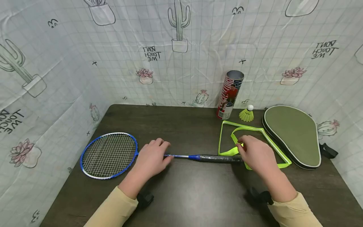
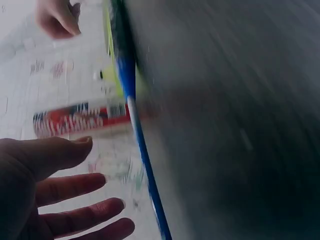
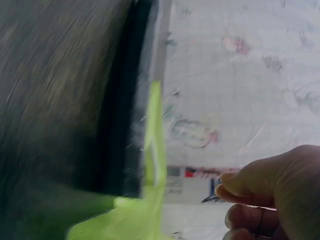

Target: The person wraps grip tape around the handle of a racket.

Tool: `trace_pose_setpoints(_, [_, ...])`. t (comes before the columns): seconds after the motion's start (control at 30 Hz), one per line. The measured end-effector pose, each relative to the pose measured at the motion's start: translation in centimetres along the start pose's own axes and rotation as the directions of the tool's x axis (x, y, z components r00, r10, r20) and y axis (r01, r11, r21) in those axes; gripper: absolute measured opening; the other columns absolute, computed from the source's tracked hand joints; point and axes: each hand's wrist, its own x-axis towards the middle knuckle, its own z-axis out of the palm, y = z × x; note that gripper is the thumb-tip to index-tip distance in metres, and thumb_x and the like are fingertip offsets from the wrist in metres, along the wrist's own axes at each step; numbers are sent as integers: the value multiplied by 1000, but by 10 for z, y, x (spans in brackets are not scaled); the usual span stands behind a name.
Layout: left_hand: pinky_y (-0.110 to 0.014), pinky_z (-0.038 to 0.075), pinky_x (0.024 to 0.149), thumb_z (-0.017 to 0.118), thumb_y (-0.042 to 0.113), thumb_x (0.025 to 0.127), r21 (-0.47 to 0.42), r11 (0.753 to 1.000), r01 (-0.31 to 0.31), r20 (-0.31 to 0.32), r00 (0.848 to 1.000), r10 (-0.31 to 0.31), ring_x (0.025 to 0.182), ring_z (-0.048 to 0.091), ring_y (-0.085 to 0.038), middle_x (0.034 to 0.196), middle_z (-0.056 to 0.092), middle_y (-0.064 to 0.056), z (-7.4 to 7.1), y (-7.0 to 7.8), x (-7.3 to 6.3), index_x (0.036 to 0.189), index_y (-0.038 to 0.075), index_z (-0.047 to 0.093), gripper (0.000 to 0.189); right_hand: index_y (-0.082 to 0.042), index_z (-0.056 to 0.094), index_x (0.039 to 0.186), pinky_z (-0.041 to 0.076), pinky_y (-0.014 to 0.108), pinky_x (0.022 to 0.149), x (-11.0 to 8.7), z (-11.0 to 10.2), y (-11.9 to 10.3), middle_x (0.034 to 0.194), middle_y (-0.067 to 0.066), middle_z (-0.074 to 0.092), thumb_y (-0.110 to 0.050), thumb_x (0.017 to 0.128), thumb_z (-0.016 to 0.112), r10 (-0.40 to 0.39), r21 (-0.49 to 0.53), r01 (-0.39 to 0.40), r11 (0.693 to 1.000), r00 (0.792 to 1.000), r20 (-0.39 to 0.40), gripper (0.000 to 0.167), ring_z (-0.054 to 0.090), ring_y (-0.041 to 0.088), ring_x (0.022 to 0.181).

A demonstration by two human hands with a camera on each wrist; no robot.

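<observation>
A blue and white badminton racket (image 1: 109,156) lies across the table, strung head at the left and black handle at the right. Over its thin shaft hovers my left hand (image 1: 150,157); in the left wrist view its fingers (image 2: 82,212) are extended and apart from the shaft (image 2: 145,155). Near the end of the handle (image 3: 125,115) is my right hand (image 1: 259,156), its fingers loosely bent, holding nothing in the right wrist view. Behind the handle lies a lime-green outline-shaped piece with a loop of strap (image 1: 272,140), partly hidden by the right hand.
An upright shuttlecock tube (image 1: 230,94) stands at the back of the dark table (image 1: 181,195), beside a yellow shuttlecock (image 1: 246,114). An olive-green racket-shaped case (image 1: 292,135) with a black strap lies at the right. Patterned cloth (image 1: 119,69) hangs behind the table.
</observation>
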Motion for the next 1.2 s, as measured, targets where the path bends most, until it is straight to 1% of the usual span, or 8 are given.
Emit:
trace_pose_setpoints(0.07, [-42, 55, 84, 71, 45, 97, -5, 999, -43, 47, 998, 43, 104, 64, -24, 118, 66, -1, 6, 7, 8, 126, 20, 69, 39, -8, 72, 103, 35, 34, 43, 3, 3, 9, 67, -2, 59, -16, 96, 68, 50, 6, -50, 999, 998, 39, 12, 47, 14, 50])
trace_pose_setpoints(0.2, [-38, 56, 80, 69, 44, 98, 0, 992, -126, 103, 987, 125, 99, 64, -21, 114, 66, 1, 17, 26, 24, 123, 22, 70, 33, -7, 71, 103, 33, 34, 42, 8, 11, 20, 61, -3, 57, -15, 96, 63, 99, 1, -99, 995, 990, 103, 13, 44, 16, 47])
trace_pose_setpoints(0.3, [-38, 56, 82, 67, 46, 99, 8, 986, -167, 144, 976, 164, 102, 63, -20, 117, 65, 1, 23, 42, 34, 125, 24, 68, 34, -6, 71, 106, 38, 38, 46, 13, 19, 19, 70, 2, 63, -11, 94, 66, 63, -8, -62, 998, 988, 144, 14, 50, 20, 53])
trace_pose_setpoints(0.43, [-39, 56, 85, 66, 47, 100, 4, 982, -188, 195, 963, 184, 107, 63, -20, 121, 64, 1, 30, 60, 42, 129, 25, 66, 36, -5, 74, 112, 51, 47, 60, 19, 28, 11, 92, 10, 71, -5, 90, 69, -26, -8, 28, 1000, 979, 200, 22, 66, 30, 75])
trace_pose_setpoints(0.57, [-39, 57, 85, 67, 47, 99, 2, 983, -184, 218, 959, 179, 109, 62, -20, 121, 64, 2, 33, 71, 45, 130, 24, 64, 38, -10, 77, 111, 52, 48, 64, 21, 35, 8, 98, 12, 69, 1, 88, 67, -68, -3, 70, 998, 973, 222, 27, 67, 34, 83])
trace_pose_setpoints(0.73, [-38, 57, 81, 69, 43, 99, -1, 981, -193, 226, 956, 188, 108, 62, -20, 119, 64, 2, 38, 79, 50, 128, 24, 65, 35, -13, 78, 104, 53, 50, 67, 21, 38, 11, 95, 12, 67, 2, 86, 66, -84, -7, 88, 996, 964, 251, 26, 66, 33, 81])
trace_pose_setpoints(0.93, [-38, 55, 79, 64, 35, 103, 24, 976, -217, 245, 948, 205, 101, 63, -20, 111, 64, 2, 40, 80, 52, 118, 25, 66, 18, -13, 73, 91, 50, 50, 65, 20, 40, 13, 81, 4, 58, -5, 85, 78, -115, -7, 121, 993, 963, 244, 11, 59, 28, 70])
trace_pose_setpoints(1.2, [-36, 55, 76, 62, 29, 104, -17, 971, -237, 280, 932, 232, 99, 62, -20, 109, 62, 1, 38, 73, 52, 117, 22, 63, 14, -8, 70, 91, 47, 43, 72, 24, 28, 9, 90, 8, 57, -7, 91, 76, -54, 171, 26, 985, 985, 164, 7, 57, 26, 82])
